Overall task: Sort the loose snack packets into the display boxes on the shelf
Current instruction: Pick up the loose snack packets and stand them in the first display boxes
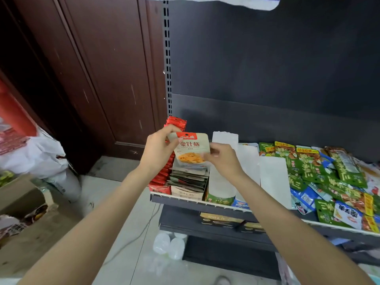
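A beige snack packet [192, 149] with a red top band is held upright over the display box [188, 194] at the shelf's left end. My left hand [159, 149] pinches the packet's upper left corner. Its right edge is pinched by my right hand [223, 159]. Below the packet, the box holds a row of like packets [188, 177] stacked on edge. Red packets [164, 173] fill a row at the far left. Loose green, blue and white packets [329, 177] lie heaped on the right of the shelf.
White display boxes [271, 177] stand in the middle of the shelf [205, 203]. A lower shelf carries a dark carton [224, 220]. White plastic bags [37, 159] and cardboard boxes [20, 198] sit on the floor at left, beside a brown wooden door [102, 79].
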The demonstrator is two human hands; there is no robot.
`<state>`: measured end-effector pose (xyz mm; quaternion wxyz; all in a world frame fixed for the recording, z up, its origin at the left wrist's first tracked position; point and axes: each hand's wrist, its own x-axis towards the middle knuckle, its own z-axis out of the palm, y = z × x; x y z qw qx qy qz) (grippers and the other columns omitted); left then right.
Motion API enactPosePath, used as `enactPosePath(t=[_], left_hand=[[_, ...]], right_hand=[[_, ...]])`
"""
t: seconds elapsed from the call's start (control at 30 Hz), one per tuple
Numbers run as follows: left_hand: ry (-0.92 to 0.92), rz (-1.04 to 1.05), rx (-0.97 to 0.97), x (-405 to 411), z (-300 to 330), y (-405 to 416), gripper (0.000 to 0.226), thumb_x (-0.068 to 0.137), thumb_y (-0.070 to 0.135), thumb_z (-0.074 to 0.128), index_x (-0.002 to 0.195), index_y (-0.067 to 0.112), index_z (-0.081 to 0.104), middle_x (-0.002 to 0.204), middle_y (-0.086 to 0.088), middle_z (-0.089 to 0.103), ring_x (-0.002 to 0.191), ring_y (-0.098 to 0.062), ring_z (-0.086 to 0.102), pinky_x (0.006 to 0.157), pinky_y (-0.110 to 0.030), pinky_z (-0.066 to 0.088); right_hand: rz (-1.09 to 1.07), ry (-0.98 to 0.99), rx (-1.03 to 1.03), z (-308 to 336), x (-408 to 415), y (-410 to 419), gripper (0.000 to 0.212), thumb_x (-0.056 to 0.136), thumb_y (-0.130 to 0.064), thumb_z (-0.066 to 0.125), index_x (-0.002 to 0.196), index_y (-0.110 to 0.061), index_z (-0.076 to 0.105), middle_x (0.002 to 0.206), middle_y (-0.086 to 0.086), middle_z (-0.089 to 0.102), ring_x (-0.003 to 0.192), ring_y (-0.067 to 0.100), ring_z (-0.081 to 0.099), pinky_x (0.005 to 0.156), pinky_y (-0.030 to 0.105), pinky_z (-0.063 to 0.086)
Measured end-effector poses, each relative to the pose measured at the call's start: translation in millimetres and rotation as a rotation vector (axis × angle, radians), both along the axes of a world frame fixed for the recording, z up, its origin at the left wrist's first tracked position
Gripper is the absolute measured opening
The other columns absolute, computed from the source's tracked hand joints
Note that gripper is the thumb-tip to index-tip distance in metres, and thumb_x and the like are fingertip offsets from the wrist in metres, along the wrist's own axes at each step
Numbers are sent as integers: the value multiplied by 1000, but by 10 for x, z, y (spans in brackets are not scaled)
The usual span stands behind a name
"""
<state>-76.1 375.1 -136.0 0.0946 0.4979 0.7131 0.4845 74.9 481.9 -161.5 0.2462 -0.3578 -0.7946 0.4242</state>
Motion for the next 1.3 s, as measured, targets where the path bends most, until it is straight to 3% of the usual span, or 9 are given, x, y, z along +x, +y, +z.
enactPosePath(t=[0.23, 0.4, 0.47, 0.67, 0.8, 0.93, 1.1, 1.2, 1.3], left_hand=[[273, 0, -8, -21, 43, -78, 15, 90, 14, 63, 104, 11, 66, 86, 9, 61, 83, -6, 58, 75, -15, 44], [348, -169, -363, -29, -66, 48, 13, 88, 17, 61, 98, 19, 69, 98, 4, 69, 91, -15, 63, 83, -36, 52], [306, -186, -467, 33, -88, 94, 17, 87, 31, 61, 101, 23, 69, 106, 8, 67, 98, -12, 61, 88, -35, 50], [273, -276, -318, 627, -62, 670, 21, 93, 22, 54, 109, 17, 66, 112, 3, 65, 106, -14, 57, 92, -25, 42], [275, -339, -286, 1231, -101, 1294, 25, 93, 9, 49, 116, 11, 60, 117, -5, 59, 109, -20, 54, 92, -25, 40], [216, -309, -406, 1734, -249, 2034, 31, 93, 5, 50, 124, 6, 54, 125, -11, 50, 114, -26, 50, 93, -26, 38], [122, -169, -648, 2040, -473, 2950, 33, 94, 11, 49, 125, 0, 50, 130, -20, 47, 118, -31, 48, 97, -33, 40], [140, -79, -912, 2090, -798, 3260, 41, 96, 19, 44, 133, 2, 42, 138, -20, 40, 127, -34, 39, 105, -39, 33], [167, 10, -1152, 2041, -1109, 3367, 52, 92, 30, 40, 138, 6, 39, 146, -19, 34, 136, -41, 28, 110, -56, 20]], right_hand=[[-3, -3, 206, 72, 81, -98, 12, 90, -11, 61, 92, -3, 70, 98, 0, 70, 87, 8, 62, 66, 5, 44], [83, -244, 153, -23, 126, 51, 19, 88, -5, 61, 103, -9, 72, 105, 5, 70, 96, 17, 64, 76, 17, 45], [110, -218, 107, -6, 219, 99, 26, 87, -3, 62, 109, -14, 69, 110, 0, 68, 99, 11, 62, 83, 15, 44], [59, -152, 75, 115, 821, 577, 22, 89, -8, 60, 109, -15, 69, 105, -9, 64, 95, 4, 59, 84, 9, 44], [-142, -143, 70, -33, 1351, 1152, 20, 87, -1, 58, 101, -9, 70, 93, -3, 67, 91, 15, 62, 89, 30, 50], [-244, -366, 69, -316, 1746, 1738, 34, 90, -14, 60, 124, -10, 59, 125, 6, 61, 115, 21, 57, 101, 32, 42], [-169, -575, 226, -659, 1820, 2376, 58, 84, -28, 67, 136, -12, 45, 132, 14, 51, 123, 30, 45, 101, 33, 36], [-18, -704, 206, -875, 1780, 2659, 83, 79, -43, 71, 146, -19, 29, 150, 10, 30, 138, 30, 27, 113, 42, 26], [102, -853, 127, -1010, 1815, 2797, 93, 79, -54, 65, 151, -23, 14, 159, 3, 5, 146, 24, 6, 118, 43, 14]])
